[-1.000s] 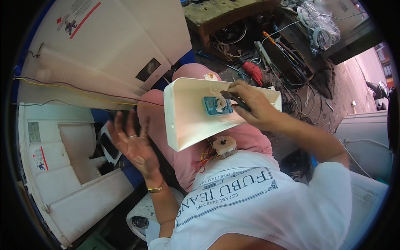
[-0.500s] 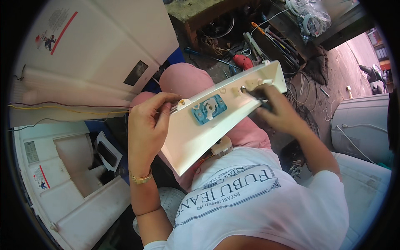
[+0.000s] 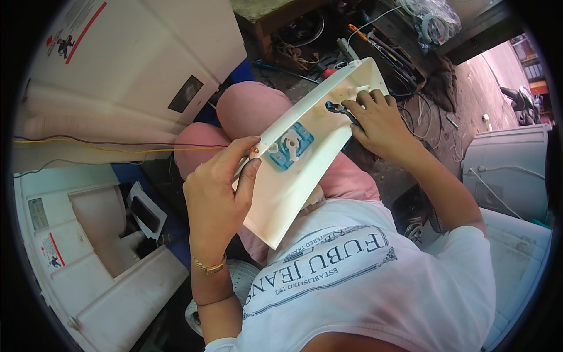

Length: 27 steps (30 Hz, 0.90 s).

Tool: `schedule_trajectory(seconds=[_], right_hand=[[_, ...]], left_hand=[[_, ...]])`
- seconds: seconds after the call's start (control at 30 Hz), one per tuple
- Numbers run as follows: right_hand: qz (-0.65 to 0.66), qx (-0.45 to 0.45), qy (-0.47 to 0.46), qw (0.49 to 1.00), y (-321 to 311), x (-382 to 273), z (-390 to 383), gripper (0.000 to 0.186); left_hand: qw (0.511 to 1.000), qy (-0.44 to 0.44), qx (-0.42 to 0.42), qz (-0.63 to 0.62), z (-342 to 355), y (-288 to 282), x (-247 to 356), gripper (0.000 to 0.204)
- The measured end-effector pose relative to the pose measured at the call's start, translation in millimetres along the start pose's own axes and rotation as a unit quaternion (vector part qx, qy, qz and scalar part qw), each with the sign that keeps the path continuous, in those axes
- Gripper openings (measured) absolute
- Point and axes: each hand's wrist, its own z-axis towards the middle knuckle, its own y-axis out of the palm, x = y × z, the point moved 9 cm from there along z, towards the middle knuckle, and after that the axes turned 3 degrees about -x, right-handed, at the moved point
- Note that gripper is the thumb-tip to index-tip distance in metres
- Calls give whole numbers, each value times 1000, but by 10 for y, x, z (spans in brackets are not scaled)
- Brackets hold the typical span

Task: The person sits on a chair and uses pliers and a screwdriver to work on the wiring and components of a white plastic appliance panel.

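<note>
A white plastic panel lies tilted above my pink-clad legs, with a blue plate and white piece on its inner face. My left hand grips the panel's long upper edge near its left end, thumb and forefinger closed on it. My right hand is closed on a pair of dark pliers, whose jaws rest at a fitting in the right part of the panel. A small motor unit sits on my lap, mostly hidden beneath the panel.
Large white appliance housings with loose wires stand at the left, one opened. A wooden bench, tools, a bagged white hose and cables lie ahead. A white tub stands at the right.
My left hand came from open at the left onto the panel's edge. The panel turned, its right end rising away from me. The pliers moved from beside the blue plate toward the panel's right end.
</note>
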Motion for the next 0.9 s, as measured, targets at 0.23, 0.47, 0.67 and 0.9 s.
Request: schedule_trajectory(seconds=[0.23, 0.47, 0.67, 0.9], right_hand=[[-31, -18, -57, 998, 4, -76, 153, 47], [-17, -47, -62, 997, 77, -109, 196, 43], [-35, -23, -48, 998, 114, -136, 178, 43], [-66, -62, -47, 995, 209, -173, 156, 46]], left_hand=[[1000, 4, -3, 6, -20, -3, -62, 26], [1000, 13, 11, -4, -47, 6, -107, 26], [999, 22, 34, 4, -49, 5, -129, 22], [998, 43, 42, 28, -82, 14, -98, 23]])
